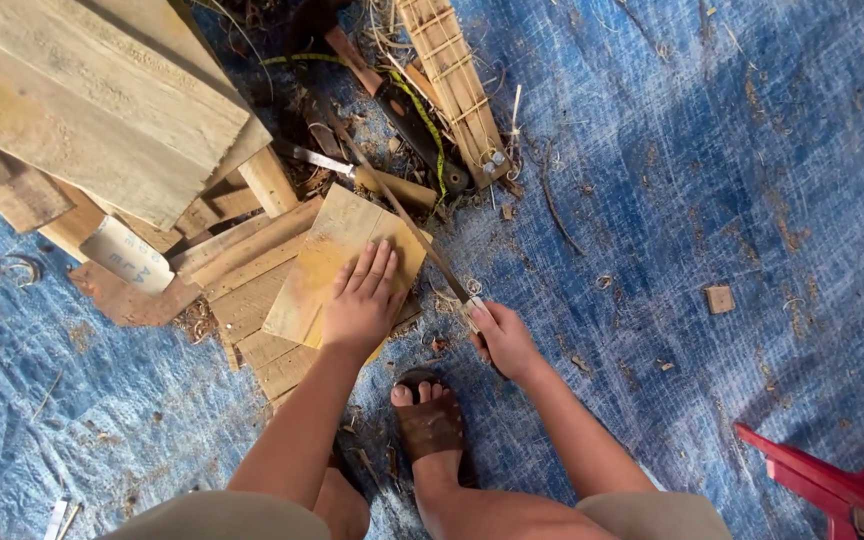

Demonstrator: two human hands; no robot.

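Note:
My left hand [363, 297] lies flat, fingers spread, on a pale wooden board [329, 251] that rests on a stack of planks. My right hand [503, 339] grips the handle of a thin hand saw [398, 212]. The saw's blade runs up and to the left along the board's right edge. My sandalled foot [430, 424] stands on the blue tarp just below the board, between my two arms.
A blue tarp [712, 170] covers the ground, strewn with wood chips and shavings. Large planks [102, 100] lie at the upper left. A slatted wooden piece [457, 85] and tools lie above the board. A small wood block [719, 298] sits right. A red plastic object [842, 485] shows bottom right.

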